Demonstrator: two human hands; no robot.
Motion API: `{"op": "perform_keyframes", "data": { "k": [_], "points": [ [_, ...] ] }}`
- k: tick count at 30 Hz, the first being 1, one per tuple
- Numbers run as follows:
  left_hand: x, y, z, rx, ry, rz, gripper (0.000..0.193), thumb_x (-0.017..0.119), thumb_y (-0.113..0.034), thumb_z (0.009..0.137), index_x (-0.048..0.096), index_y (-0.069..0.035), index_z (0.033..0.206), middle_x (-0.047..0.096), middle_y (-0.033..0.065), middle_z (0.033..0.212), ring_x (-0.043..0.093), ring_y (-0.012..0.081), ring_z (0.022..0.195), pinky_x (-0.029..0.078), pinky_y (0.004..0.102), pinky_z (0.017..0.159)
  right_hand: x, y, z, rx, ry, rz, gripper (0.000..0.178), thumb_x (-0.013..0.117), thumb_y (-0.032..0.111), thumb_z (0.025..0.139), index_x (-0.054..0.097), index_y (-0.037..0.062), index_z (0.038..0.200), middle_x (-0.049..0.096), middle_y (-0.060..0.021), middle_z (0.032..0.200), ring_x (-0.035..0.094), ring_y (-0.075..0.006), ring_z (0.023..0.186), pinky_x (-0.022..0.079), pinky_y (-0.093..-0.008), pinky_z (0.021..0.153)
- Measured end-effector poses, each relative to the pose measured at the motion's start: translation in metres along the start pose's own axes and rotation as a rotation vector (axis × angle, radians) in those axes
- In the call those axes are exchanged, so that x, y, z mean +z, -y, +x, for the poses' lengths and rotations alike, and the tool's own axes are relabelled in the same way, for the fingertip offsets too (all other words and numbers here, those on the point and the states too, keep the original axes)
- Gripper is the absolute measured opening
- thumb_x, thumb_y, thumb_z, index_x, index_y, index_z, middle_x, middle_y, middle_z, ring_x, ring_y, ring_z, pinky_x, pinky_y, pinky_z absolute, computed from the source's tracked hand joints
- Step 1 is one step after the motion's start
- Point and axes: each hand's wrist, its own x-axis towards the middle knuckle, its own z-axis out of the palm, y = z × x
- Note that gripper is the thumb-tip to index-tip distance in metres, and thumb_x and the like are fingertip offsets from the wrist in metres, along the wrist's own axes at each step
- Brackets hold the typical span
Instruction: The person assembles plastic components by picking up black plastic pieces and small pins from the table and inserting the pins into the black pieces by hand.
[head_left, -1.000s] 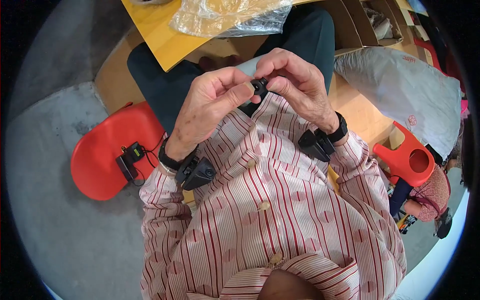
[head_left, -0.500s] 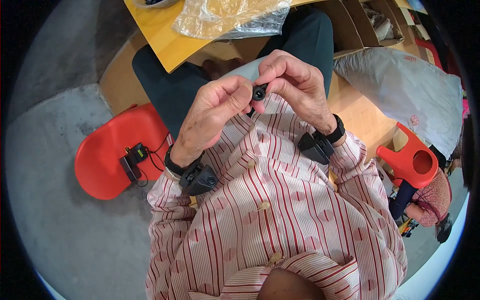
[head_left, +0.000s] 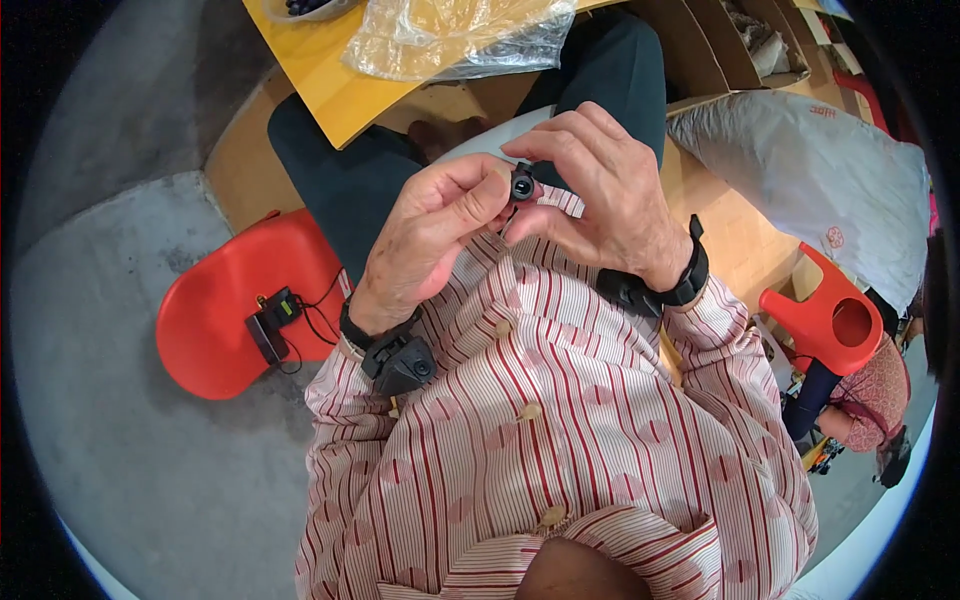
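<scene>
A small black plastic piece [head_left: 522, 184] with a round ring-like end and a hole through it is held up in front of my lap. My left hand [head_left: 438, 225] pinches it between thumb and fingers, with the ring end facing up toward me. My right hand [head_left: 605, 195] is curved around its other side, thumb below and forefinger above, both spread apart from each other. Whether a right fingertip touches the piece I cannot tell. Black straps with small black devices are on both wrists.
A yellow table [head_left: 325, 95] holds clear plastic bags [head_left: 440, 45] and a bowl [head_left: 310, 8]. A red chair [head_left: 215, 320] with small black devices stands left. Right are a large grey-white sack [head_left: 800, 170], cardboard boxes [head_left: 690, 45], a red stool [head_left: 830, 320] and another person [head_left: 870, 400].
My right thumb and forefinger have come apart from the black piece, and the right hand has opened and turned. My left hand still holds the piece in nearly the same place.
</scene>
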Motion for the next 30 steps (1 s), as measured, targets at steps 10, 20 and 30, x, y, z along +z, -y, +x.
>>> {"op": "perform_keyframes", "data": {
  "k": [10,20,30],
  "points": [
    [0.001,-0.001,0.002,-0.017,-0.036,-0.035,0.035,0.051,-0.031,0.095,0.053,0.000,0.111,0.058,0.0029,0.102,0.056,0.0082,0.092,0.046,0.0254,0.080,0.006,0.002,0.000,-0.029,0.018,-0.061,0.038,0.071,0.023,0.072,0.059,0.0020,0.102,0.060,-0.0077,0.090,0.058,-0.0234,0.080,0.051,-0.0303,0.064],
    [0.010,-0.003,0.000,-0.049,-0.091,-0.202,0.031,0.054,-0.028,0.094,0.059,-0.001,0.108,0.059,0.0020,0.098,0.055,0.0088,0.090,0.044,0.0264,0.084,0.011,0.000,-0.003,-0.083,-0.031,0.073,0.035,0.071,0.016,0.072,0.059,-0.0014,0.101,0.063,-0.0115,0.093,0.059,-0.0258,0.081,0.051,-0.0322,0.068],
    [0.004,0.001,0.001,-0.038,-0.010,-0.261,0.037,0.047,-0.022,0.095,0.047,0.004,0.122,0.058,0.0107,0.109,0.059,0.0166,0.097,0.048,0.0331,0.087,0.012,0.002,-0.006,-0.085,-0.015,-0.001,0.038,0.074,0.019,0.071,0.062,-0.0045,0.099,0.065,-0.0144,0.100,0.062,-0.0245,0.081,0.049,-0.0320,0.072]
  ]
}}
